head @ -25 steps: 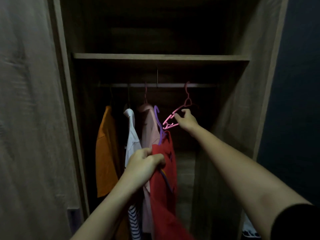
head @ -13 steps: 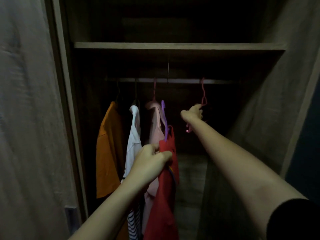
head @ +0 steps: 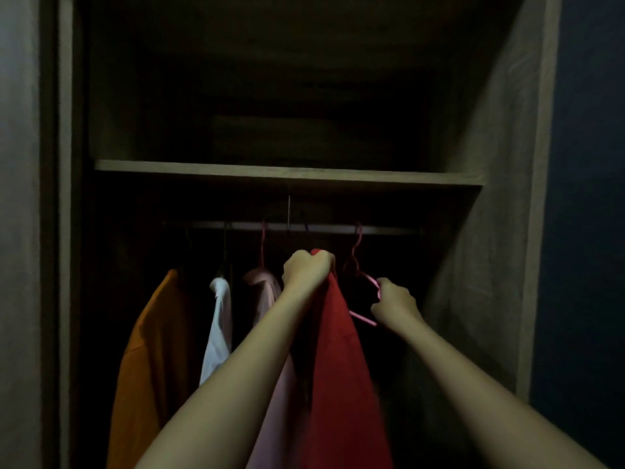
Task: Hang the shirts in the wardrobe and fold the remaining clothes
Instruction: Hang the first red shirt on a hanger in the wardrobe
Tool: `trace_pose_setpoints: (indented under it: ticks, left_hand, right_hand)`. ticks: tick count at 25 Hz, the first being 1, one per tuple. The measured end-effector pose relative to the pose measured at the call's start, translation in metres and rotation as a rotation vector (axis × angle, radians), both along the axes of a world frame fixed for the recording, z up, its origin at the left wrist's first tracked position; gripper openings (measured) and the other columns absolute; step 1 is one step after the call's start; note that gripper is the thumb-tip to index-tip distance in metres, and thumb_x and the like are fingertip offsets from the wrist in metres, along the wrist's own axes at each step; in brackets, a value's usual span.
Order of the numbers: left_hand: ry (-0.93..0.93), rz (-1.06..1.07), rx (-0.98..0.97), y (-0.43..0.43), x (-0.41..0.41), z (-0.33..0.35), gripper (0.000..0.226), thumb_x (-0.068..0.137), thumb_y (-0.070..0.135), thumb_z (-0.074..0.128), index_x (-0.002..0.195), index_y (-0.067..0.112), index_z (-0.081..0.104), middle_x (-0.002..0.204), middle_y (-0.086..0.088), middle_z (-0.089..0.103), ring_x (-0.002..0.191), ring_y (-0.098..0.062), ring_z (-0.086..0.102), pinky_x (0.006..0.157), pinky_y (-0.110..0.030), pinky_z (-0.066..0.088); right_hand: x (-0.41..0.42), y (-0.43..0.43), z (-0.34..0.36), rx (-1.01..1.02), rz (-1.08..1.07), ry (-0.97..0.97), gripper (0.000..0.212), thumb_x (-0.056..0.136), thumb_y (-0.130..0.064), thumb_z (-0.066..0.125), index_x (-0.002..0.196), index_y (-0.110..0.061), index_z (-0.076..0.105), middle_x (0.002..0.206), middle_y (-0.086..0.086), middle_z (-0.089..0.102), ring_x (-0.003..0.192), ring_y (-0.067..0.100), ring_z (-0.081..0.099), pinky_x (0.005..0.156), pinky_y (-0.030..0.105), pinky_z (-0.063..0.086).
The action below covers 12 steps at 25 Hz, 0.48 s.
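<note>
My left hand (head: 306, 273) grips the top of a red shirt (head: 341, 374), raised close under the wardrobe rail (head: 324, 228); its purple hanger hook is barely visible at the rail. To the right, my right hand (head: 394, 304) holds the shoulder of an empty pink hanger (head: 363, 289) that hangs from the rail. Left of the red shirt hang a pale pink shirt (head: 262, 289), a white shirt (head: 218, 330) and an orange shirt (head: 155, 353).
A wooden shelf (head: 287, 174) runs just above the rail. The wardrobe's right side wall (head: 487, 258) stands close to my right hand. A door panel (head: 20, 231) fills the left edge. The interior is dark.
My left hand has lifted the red shirt up to just under the rail. My right hand stays on the pink hanger, now lower on its shoulder and further right.
</note>
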<state>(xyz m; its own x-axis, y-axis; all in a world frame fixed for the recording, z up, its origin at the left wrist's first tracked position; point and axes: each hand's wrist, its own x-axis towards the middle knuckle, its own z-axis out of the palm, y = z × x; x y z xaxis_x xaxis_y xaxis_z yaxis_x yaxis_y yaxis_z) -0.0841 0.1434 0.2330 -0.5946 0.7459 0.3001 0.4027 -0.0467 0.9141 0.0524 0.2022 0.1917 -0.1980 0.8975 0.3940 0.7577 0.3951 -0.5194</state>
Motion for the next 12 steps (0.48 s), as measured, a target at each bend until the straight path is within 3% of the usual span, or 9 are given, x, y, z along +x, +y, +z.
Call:
trace_pose_setpoints:
  ticks: [4,7,12]
  left_hand:
    - [0.071,0.064,0.004,0.029,0.007,0.014,0.043,0.074,0.032,0.053,0.104,0.003,0.066,0.11,-0.018,0.067,0.103,-0.038,0.061,0.088,-0.033,0.05]
    - [0.151,0.113,-0.091,0.04,0.013,-0.003,0.041,0.084,0.028,0.05,0.113,0.002,0.062,0.122,-0.021,0.06,0.114,-0.038,0.055,0.087,-0.032,0.044]
    - [0.26,0.159,-0.182,0.043,0.01,-0.028,0.039,0.086,0.03,0.052,0.111,0.001,0.061,0.119,-0.02,0.06,0.111,-0.038,0.056,0.079,-0.032,0.043]
  right_hand:
    - [0.008,0.009,-0.002,0.031,0.028,-0.019,0.054,0.082,-0.005,0.052,0.134,-0.012,0.043,0.123,0.016,0.058,0.111,0.033,0.056,0.087,0.034,0.047]
    - [0.012,0.008,-0.003,0.049,0.075,-0.023,0.053,0.083,-0.005,0.051,0.135,-0.011,0.042,0.124,0.014,0.056,0.112,0.032,0.055,0.089,0.034,0.046]
    - [0.015,0.009,-0.006,0.055,0.127,-0.015,0.06,0.084,-0.004,0.052,0.141,-0.012,0.035,0.13,0.011,0.05,0.115,0.028,0.053,0.095,0.039,0.048]
